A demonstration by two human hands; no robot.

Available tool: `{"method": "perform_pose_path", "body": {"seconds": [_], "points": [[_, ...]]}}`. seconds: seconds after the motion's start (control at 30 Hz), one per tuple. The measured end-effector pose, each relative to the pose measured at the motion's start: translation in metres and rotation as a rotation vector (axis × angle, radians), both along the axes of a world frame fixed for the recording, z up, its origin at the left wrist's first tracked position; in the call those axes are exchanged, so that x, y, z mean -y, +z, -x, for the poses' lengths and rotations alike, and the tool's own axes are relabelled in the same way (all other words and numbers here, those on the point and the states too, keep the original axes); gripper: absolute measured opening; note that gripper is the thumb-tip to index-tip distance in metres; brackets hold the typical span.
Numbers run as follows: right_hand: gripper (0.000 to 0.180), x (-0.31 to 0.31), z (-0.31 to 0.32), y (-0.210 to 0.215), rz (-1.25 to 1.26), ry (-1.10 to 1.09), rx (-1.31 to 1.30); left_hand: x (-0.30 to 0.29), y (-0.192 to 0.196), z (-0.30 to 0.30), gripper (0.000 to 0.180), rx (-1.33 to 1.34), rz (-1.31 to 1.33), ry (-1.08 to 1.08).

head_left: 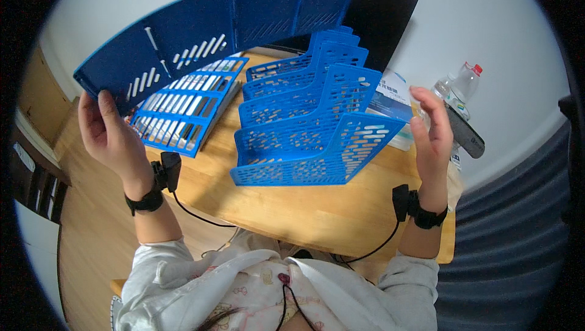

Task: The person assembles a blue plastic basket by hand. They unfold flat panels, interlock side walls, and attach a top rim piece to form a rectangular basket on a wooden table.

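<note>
My left hand (108,130) pinches the lower left corner of a long blue plastic panel (262,14) between thumb and fingers. The panel is raised and tilted, with slanted slots and ribs across it. Its far end reaches over the back of a blue file rack (292,175), which stands on the table with several slotted dividers in a row. To the right of the rack, my right hand (434,133) is raised with thumb and fingers apart, holding nothing. Partly under the panel, a blue slotted grid panel (183,108) leans or lies at the left.
A wooden table (292,215) carries everything. Behind the rack stands a black screen (381,20). At the right are a blue-and-white book (393,96), a clear bottle with a red cap (468,81) and a dark elongated object (466,133). Black cables hang from both wrist straps.
</note>
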State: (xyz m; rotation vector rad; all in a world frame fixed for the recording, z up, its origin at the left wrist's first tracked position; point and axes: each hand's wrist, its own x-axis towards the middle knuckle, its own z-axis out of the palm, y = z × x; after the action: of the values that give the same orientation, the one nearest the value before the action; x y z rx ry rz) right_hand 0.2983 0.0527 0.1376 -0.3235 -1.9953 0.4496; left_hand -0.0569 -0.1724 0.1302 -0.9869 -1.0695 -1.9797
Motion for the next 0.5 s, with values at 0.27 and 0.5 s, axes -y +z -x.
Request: {"method": "perform_pose_path", "body": {"seconds": [0.27, 0.5], "points": [[0.037, 0.005, -0.006, -0.006, 0.195, 0.029, -0.182, 0.009, -0.038, 0.006, 0.027, 0.274, -0.024, -0.494], [0.045, 0.016, -0.008, -0.005, 0.181, 0.136, -0.196, 0.008, -0.068, -0.001, 0.027, 0.413, 0.074, -0.703]]}}
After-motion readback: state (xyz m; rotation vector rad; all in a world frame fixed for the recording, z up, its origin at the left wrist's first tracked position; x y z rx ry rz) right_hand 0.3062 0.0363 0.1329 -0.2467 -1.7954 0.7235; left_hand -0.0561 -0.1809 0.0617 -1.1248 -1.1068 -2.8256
